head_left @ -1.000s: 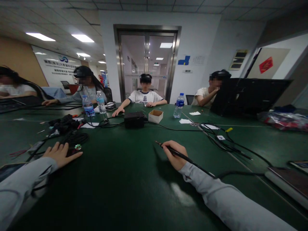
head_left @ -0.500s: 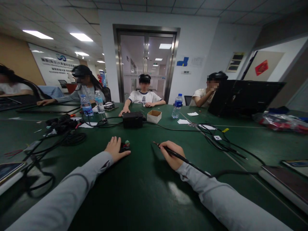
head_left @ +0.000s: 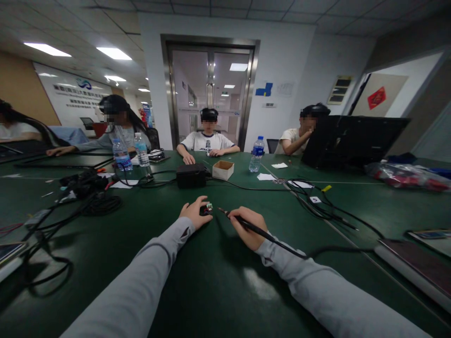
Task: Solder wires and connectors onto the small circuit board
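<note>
My right hand [head_left: 249, 226] is closed around a soldering iron [head_left: 221, 211], held like a pen with its tip pointing left. The iron's black cord trails back along my right forearm. My left hand [head_left: 196, 213] rests on the green table, thumb and fingers curved around a small dark electronic part with a green block [head_left: 209, 206] on it. The part's underside and its far edge are partly hidden by my fingers. A short gap separates the iron's tip from this part.
Beyond my hands stand a black box [head_left: 191, 175], an open cardboard box [head_left: 223, 170] and a water bottle [head_left: 257, 155]. Coiled black cables [head_left: 102, 205] lie left, more cables [head_left: 327, 211] right. A monitor [head_left: 354, 141] stands back right. Several people sit around the table.
My left hand has moved right with the small electronic part, bringing it close to the iron's tip. My right hand has hardly moved. The person opposite has drawn one hand back slightly.
</note>
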Available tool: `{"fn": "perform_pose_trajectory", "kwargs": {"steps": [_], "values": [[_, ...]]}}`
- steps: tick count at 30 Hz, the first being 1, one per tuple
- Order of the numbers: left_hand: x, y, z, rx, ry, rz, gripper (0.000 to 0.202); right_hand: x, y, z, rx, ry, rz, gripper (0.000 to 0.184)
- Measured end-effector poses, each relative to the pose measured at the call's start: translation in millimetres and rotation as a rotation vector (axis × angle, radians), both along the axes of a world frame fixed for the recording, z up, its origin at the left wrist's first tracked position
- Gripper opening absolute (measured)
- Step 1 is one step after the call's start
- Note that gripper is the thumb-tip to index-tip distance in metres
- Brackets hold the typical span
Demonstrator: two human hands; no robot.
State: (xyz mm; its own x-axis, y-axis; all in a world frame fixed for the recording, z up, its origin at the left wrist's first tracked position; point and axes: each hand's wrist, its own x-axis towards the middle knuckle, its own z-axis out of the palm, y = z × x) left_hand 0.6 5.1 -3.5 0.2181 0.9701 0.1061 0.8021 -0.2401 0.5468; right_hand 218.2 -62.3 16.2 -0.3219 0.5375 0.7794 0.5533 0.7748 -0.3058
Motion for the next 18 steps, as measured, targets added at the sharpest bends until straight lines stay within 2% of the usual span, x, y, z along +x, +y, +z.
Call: {"fn": "perform_pose_trajectory", "kwargs": {"steps": [4, 7, 18], "values": [[0.2, -2.7, -0.3, 0.056, -0.070, -0.047, 0.049, -1.2, -3.6, 2.5, 0.032, -0.047, 0.048, 0.014], [-0.7, -2.9, 1.5, 0.071, -0.064, -0.052, 0.040, -1.5, -4.3, 2.3, 0.025, -0.071, 0.080, 0.014], [-1.7, -5.6, 3.4, 0.060, -0.082, -0.075, 0.040, -2.5, -3.3, 1.8, -0.010, -0.165, 0.082, 0.016]]}}
